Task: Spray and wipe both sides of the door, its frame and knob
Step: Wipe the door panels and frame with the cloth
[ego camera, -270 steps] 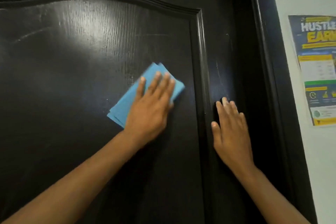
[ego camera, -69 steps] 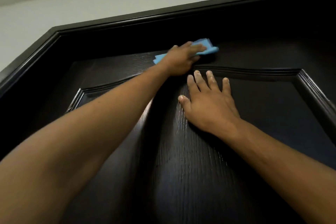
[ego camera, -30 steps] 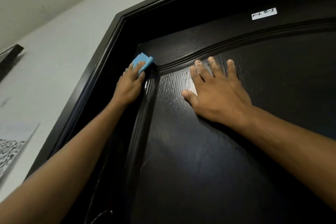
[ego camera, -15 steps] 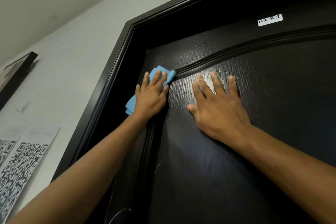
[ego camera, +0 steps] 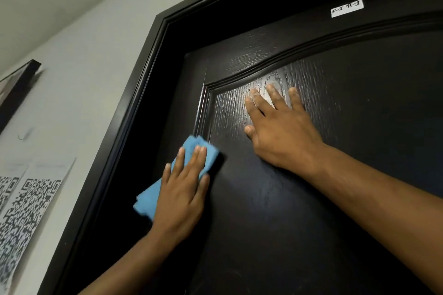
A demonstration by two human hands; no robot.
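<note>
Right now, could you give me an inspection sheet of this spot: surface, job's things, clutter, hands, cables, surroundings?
Surface: dark door, glossy, wood-grained.
Job's things: blue cloth on the door's left edge; door frame; no spray or knob seen.
Clutter: white label near the door's top.
Hands: left hand presses the cloth flat; right hand flat on the panel.
Cables: nothing seen.
Surroundings: QR code sheets, dark picture frame on the wall.
</note>
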